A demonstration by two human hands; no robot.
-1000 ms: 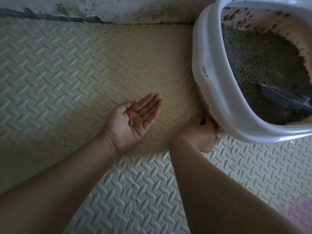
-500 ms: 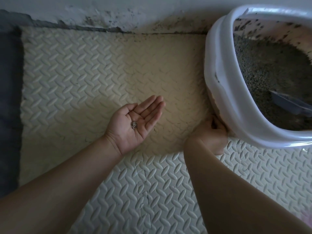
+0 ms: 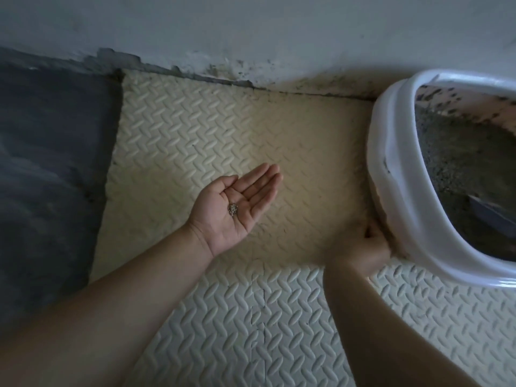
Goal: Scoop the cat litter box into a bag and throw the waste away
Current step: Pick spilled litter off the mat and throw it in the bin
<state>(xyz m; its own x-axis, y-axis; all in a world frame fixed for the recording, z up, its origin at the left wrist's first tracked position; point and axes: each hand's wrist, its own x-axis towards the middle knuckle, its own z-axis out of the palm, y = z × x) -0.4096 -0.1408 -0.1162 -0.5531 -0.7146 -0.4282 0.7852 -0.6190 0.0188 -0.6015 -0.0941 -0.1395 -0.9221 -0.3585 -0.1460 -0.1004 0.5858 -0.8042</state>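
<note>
Litter box (image 3: 396,174), white plastic with a broad rounded rim, standing on the embossed foam mat (image 3: 307,146) directly past the fingers of the right hand (image 3: 363,247) and well to the right of the left-hand fingers. Grey litter (image 3: 458,163) inside, banked toward the far wall of the box; inner wall above it flecked with dark specks. Blue-grey scoop (image 3: 487,213) lying in the litter, farther right than either set of fingers, only partly in view.

Left hand (image 3: 234,216) held palm up above the cream tile (image 3: 195,129) of the mat, fingers (image 3: 262,181) straight, side by side, pointing up and to the right, thumb spread; nothing gripped. Small cluster of grey litter grains (image 3: 232,210) resting in the hollow of the palm, just below the finger bases.

Right hand seen from the back, fingers curled and tucked against the foot of the box's near-left wall, beneath the rim, touching the box. Fingertips hidden: not possible to tell whether closed on anything.

White tile (image 3: 279,325) under both forearms, on the near side of the fingers, joined to the cream tile along a seam. Dark grey surface (image 3: 47,177) far left of the left-hand fingers. Pale wall (image 3: 251,29) beyond all fingertips, stained dark along its base.
</note>
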